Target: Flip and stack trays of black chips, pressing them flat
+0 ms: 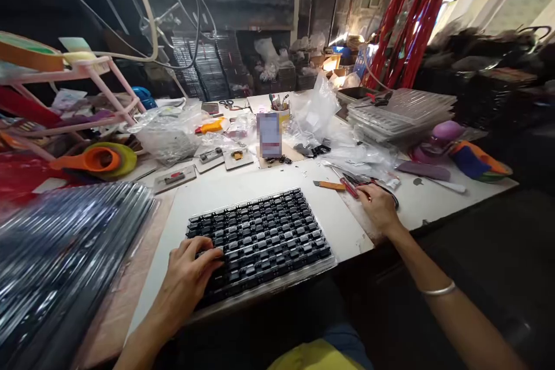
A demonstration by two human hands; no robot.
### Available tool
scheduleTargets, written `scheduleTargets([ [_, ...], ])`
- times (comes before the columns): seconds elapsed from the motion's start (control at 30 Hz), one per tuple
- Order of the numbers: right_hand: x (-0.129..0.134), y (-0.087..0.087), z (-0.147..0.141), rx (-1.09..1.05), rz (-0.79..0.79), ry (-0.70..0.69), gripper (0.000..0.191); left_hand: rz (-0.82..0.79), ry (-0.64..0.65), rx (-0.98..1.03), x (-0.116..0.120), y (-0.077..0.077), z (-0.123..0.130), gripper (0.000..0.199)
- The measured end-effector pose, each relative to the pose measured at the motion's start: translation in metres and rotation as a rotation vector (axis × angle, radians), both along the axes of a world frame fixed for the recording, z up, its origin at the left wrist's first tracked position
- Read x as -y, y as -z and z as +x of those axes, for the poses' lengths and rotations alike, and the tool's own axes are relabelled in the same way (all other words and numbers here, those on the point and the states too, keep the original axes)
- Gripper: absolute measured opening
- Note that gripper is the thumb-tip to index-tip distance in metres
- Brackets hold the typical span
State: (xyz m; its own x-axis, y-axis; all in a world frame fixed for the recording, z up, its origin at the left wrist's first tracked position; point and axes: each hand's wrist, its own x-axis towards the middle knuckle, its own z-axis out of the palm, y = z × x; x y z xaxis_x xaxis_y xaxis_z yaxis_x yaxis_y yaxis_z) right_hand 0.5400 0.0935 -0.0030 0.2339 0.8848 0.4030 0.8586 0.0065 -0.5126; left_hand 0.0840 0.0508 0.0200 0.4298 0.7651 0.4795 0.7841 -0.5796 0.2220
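Observation:
A clear plastic tray lies at the table's front edge, filled with rows of small black plastic parts. At its left side my left hand rests over the rows, thumb and fingers bent together; what is between the fingertips is hidden. To the right, my right hand has its fingers closed at the end of a red-handled screwdriver. Black-handled scissors lie partly beneath that hand. An orange utility knife is just left of the screwdriver.
Stacked plastic trays fill the left side; more clear trays stand at the back right. Tape rolls sit by a pink rack. Plastic bags, a pen cup and small fixture blocks line the back.

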Motion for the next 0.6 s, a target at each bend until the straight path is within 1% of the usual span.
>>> scheduleTargets([
  [0.13, -0.014, -0.002, 0.021, 0.145, -0.073, 0.042, 0.025, -0.058, 0.049, -0.036, -0.003, -0.001, 0.000, 0.014],
  [0.3, -0.021, -0.001, 0.029, 0.245, -0.146, 0.087, 0.017, -0.204, 0.022, -0.056, -0.010, -0.003, 0.008, 0.016],
  [0.37, -0.022, 0.001, 0.032, 0.256, -0.152, 0.106, 0.015, -0.216, 0.001, -0.004, -0.008, -0.006, 0.009, 0.016],
  [0.43, -0.022, 0.003, 0.036, 0.249, -0.152, 0.123, 0.011, -0.219, -0.051, 0.143, -0.003, -0.011, 0.008, 0.014],
  [0.5, -0.023, 0.005, 0.042, 0.227, -0.153, 0.126, 0.008, -0.271, -0.154, 0.391, 0.007, -0.017, 0.006, 0.015],
  [0.53, -0.024, 0.005, 0.045, 0.213, -0.149, 0.121, 0.009, -0.307, -0.218, 0.535, 0.013, -0.020, 0.005, 0.018],
  [0.6, -0.027, 0.004, 0.050, 0.183, -0.127, 0.105, 0.018, -0.361, -0.331, 0.798, 0.024, -0.024, 0.005, 0.027],
])
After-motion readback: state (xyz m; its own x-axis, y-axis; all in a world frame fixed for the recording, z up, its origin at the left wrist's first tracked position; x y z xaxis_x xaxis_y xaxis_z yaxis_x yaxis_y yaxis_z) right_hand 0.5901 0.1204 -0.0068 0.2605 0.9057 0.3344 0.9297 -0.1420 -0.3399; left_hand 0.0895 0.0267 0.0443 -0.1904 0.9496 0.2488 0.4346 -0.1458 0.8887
